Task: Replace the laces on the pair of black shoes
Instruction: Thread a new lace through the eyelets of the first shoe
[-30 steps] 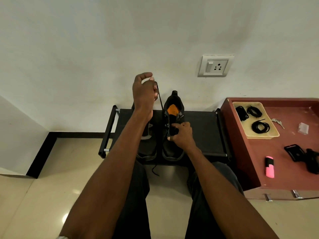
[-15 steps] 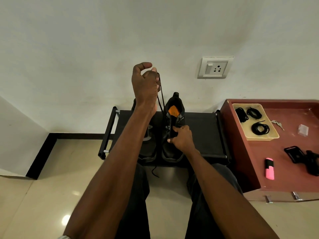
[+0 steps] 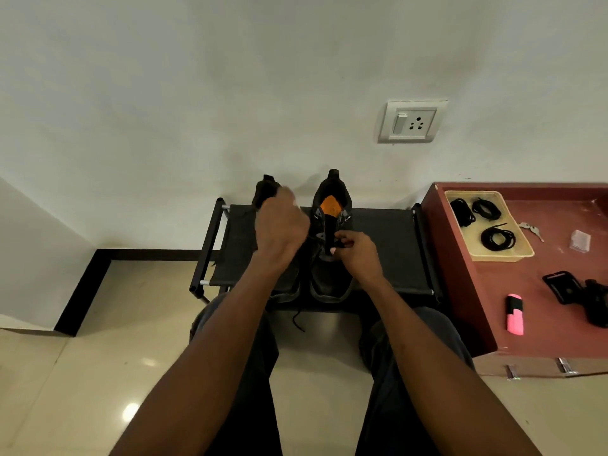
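Two black shoes stand side by side on a low black rack (image 3: pixel 388 245). The right shoe (image 3: pixel 330 278) has an orange insole and its tongue is exposed. My right hand (image 3: pixel 353 255) pinches the black lace at the eyelets of this shoe. My left hand (image 3: pixel 281 228) is closed in a fist just left of it, over the left shoe (image 3: pixel 266 189), which it mostly hides; the lace in the fist is blurred. A loose lace end (image 3: pixel 297 320) dangles below the rack's front edge.
A red-brown table (image 3: pixel 526 291) stands at the right. On it sit a beige tray (image 3: pixel 493 255) with three coiled black laces, keys (image 3: pixel 531 229), a pink highlighter (image 3: pixel 514 313) and black items (image 3: pixel 579 291). A wall socket (image 3: pixel 411 121) is above. My knees are below the rack.
My left hand, raised high and pulling the lace up before, has dropped down to the shoes. My right hand stays at the right shoe's eyelets.
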`<state>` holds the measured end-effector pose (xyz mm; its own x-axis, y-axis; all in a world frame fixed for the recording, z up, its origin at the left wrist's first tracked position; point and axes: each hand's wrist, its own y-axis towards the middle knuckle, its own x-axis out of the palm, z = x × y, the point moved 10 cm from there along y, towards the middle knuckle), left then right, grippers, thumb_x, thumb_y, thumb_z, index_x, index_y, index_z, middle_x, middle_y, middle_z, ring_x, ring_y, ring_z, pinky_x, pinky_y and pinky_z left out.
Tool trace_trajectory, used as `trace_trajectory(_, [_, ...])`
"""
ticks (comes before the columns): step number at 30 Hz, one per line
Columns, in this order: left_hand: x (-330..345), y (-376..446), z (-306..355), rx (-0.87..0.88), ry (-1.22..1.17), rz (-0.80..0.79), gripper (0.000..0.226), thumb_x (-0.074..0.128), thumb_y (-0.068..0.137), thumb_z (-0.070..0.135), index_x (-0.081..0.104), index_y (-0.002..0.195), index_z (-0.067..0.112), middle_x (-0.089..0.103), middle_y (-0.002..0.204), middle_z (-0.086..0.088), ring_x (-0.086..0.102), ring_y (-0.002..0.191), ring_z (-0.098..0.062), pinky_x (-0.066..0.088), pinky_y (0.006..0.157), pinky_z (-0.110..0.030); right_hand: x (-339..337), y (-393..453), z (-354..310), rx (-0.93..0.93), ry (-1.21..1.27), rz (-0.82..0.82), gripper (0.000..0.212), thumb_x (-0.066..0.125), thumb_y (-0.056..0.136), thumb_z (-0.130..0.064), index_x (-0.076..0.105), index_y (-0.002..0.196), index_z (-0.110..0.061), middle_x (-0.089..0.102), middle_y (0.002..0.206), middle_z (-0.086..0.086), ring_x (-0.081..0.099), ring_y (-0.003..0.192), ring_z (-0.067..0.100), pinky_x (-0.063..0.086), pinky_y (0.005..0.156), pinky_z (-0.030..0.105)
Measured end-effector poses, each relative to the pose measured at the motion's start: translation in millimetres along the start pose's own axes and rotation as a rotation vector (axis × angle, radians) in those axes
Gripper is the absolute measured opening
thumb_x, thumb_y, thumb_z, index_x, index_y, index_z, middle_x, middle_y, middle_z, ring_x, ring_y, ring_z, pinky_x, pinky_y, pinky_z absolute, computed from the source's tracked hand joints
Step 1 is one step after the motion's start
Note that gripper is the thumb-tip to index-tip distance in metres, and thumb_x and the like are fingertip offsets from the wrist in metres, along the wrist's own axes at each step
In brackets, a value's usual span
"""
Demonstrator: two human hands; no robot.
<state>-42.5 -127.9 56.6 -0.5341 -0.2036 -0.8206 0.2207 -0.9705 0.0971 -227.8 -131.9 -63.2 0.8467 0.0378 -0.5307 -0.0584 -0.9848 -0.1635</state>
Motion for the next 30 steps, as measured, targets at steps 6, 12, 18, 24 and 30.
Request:
trace_trajectory(6, [116,-55,-55,-0.105,-0.010,-0.494,0.031,0.060,0.097,0.029,0.051,0.121,0.010,0.071,0.094,-0.012,0.069,0.080,-0.028,0.058,0.075,-0.042,-7,-9,14,0.157,0.266,0.040,0.018,0.058,0.091,-0.002,0.068,0.078,-0.010,0.071,0.078,0.008,0.067,0.065,0.018,0.056,0.057,0.030])
trace_trajectory(12, [117,-48,-61,-0.080,-0.017,-0.364,0.031,0.061,0.096,0.030,0.047,0.119,0.015,0.066,0.101,-0.008,0.062,0.091,-0.028,0.050,0.074,-0.040,11,-20,14,0.181,0.180,-0.153,0.007,0.057,0.098,-0.011,0.061,0.094,-0.007,0.074,0.080,0.009,0.060,0.048,0.017,0.046,0.043,0.028])
trace_trajectory(18, [116,-46,-67,-0.120,-0.124,-0.294,0.029,0.067,0.092,0.026,0.047,0.111,0.020,0.065,0.092,-0.004,0.064,0.082,-0.024,0.053,0.073,-0.043,12,-23,5,0.145,0.077,-0.128,0.006,0.056,0.099,-0.017,0.058,0.098,-0.012,0.074,0.080,0.004,0.060,0.048,0.017,0.047,0.044,0.029])
trace_trajectory(24, [122,-55,-59,-0.277,-0.599,-0.483,0.024,0.070,0.090,0.014,0.050,0.101,0.010,0.066,0.069,-0.009,0.055,0.041,-0.013,0.034,0.034,-0.023,16,-27,0,0.167,0.272,-0.175,0.021,0.058,0.100,-0.027,0.056,0.114,-0.011,0.075,0.094,0.007,0.069,0.075,0.013,0.053,0.071,0.031])
trace_trajectory(30, [118,-62,-46,-0.262,-0.718,-0.727,0.025,0.074,0.087,0.008,0.049,0.089,0.012,0.067,0.064,-0.012,0.056,0.045,-0.017,0.032,0.034,-0.022,22,-33,10,0.338,0.587,-0.243,0.027,0.068,0.093,-0.010,0.052,0.115,-0.007,0.070,0.102,0.017,0.068,0.076,0.020,0.057,0.068,0.031])
